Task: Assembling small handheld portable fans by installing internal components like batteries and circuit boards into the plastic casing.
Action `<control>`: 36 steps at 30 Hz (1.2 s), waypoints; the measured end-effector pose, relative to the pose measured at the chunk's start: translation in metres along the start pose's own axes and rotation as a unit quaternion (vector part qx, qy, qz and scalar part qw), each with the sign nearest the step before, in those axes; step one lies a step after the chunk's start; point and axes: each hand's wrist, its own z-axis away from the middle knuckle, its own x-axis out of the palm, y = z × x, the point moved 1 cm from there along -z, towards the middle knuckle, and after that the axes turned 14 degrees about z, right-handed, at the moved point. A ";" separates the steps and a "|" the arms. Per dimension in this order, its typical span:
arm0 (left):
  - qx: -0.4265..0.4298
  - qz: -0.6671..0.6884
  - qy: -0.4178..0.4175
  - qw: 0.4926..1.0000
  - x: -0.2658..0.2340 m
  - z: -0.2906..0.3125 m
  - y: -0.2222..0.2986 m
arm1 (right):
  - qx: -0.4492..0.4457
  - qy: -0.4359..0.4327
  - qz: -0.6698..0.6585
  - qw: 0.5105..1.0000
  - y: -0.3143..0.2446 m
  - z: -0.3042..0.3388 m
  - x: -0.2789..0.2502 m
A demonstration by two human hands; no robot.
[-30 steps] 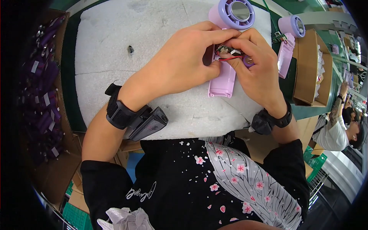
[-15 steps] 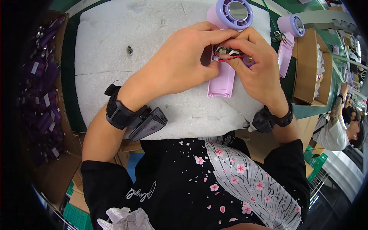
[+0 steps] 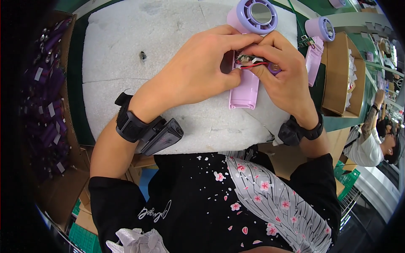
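A handheld fan lies on the white foam pad (image 3: 114, 46), its purple round head (image 3: 234, 19) at the far side and its pink open handle shell (image 3: 244, 95) toward me. My left hand (image 3: 190, 67) is closed on the shell, thumb on its near left edge and fingers by the head. Pinched in my right hand (image 3: 291, 71) is a small circuit board (image 3: 253, 58) at the shell's upper part. Red and black wires (image 3: 256, 65) run from there toward a purple cylindrical battery (image 3: 274, 68) under my right fingers. My fingertips partly hide the board.
To the right lies a second fan (image 3: 313, 61) with its handle uncovered and a circuit board (image 3: 306, 41) exposed. Beyond it stands a cardboard box (image 3: 333, 71) with white pieces inside. A large carton (image 3: 72, 109) of purple batteries (image 3: 50, 114) is at left. Another person (image 3: 365, 147) sits far right.
The handle shell has shifted very slightly toward me. The board and wires have tilted a little between my right fingers; both hands keep their grip.
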 end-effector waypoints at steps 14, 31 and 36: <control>-0.042 0.013 -0.014 0.999 -0.002 0.000 0.001 | -0.026 0.119 0.051 0.991 -0.001 0.005 0.002; -0.034 0.019 -0.016 0.999 -0.005 -0.001 0.003 | -0.023 0.064 0.059 0.996 -0.005 0.004 0.002; -0.073 0.081 -0.050 0.993 -0.014 0.000 -0.002 | -0.031 0.089 0.065 0.993 -0.007 0.004 0.004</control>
